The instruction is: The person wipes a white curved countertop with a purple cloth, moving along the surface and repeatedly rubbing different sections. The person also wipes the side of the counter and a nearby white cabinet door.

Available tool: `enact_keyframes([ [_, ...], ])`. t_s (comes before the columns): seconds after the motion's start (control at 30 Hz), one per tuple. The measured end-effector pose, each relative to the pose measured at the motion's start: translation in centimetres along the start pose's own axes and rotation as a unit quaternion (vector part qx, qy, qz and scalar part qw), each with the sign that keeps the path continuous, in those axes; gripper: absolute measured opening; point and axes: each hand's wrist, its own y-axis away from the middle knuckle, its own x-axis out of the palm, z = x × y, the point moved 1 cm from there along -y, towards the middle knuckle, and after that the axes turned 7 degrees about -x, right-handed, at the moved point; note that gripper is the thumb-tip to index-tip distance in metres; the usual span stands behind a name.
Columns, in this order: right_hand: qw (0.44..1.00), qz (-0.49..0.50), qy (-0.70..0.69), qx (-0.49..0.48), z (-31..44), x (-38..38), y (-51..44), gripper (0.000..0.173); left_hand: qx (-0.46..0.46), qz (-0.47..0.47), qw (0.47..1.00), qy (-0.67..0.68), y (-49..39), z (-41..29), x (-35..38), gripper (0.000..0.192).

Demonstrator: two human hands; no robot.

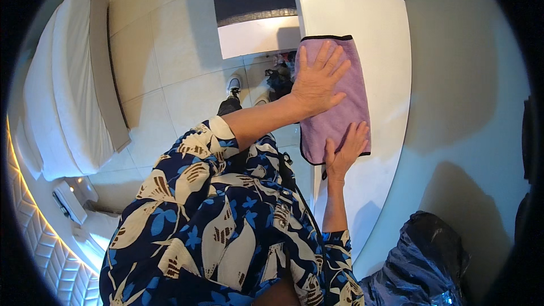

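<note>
A purple towel-like cloth [335, 114] with black edging lies flat, folded into a long rectangle, over the near edge of a white tabletop [382, 51]. On its far half my left hand [318, 80] rests palm down with the fingers spread. My right hand [346, 153] lies on the cloth's near end, its fingers extended and the thumb out to the side. Neither hand grips the cloth. A small black loop hangs from the cloth's corner beside my right wrist.
An open white drawer [259, 36] with a dark interior juts out left of the tabletop. Black plastic bags [280, 83] sit on the tiled floor by my shoes. A white-covered bed [63, 89] stands at left. A dark bag [425, 259] is at lower right, beside the wall [450, 68].
</note>
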Motion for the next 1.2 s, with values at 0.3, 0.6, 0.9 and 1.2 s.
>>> enact_keyframes([
  [0.3,0.991,-0.092,0.079,-0.051,2.8,-0.2,-4.3,0.054,-0.033,-0.154,0.987,0.005,-3.0,2.6,-5.3,0.061],
  [0.6,0.993,-0.053,0.104,0.029,0.6,-2.6,-4.9,0.036,-0.035,-0.079,0.992,-0.096,-4.5,4.9,-7.6,0.02],
  [0.9,0.99,-0.135,-0.041,0.026,5.7,-2.4,0.2,0.013,-0.037,-0.067,0.951,0.3,10.5,9.7,-9.8,0.022],
  [1.2,0.926,-0.026,-0.338,0.167,12.9,11.0,5.6,0.011,-0.283,0.154,0.876,0.361,24.1,20.2,-6.0,0.021],
])
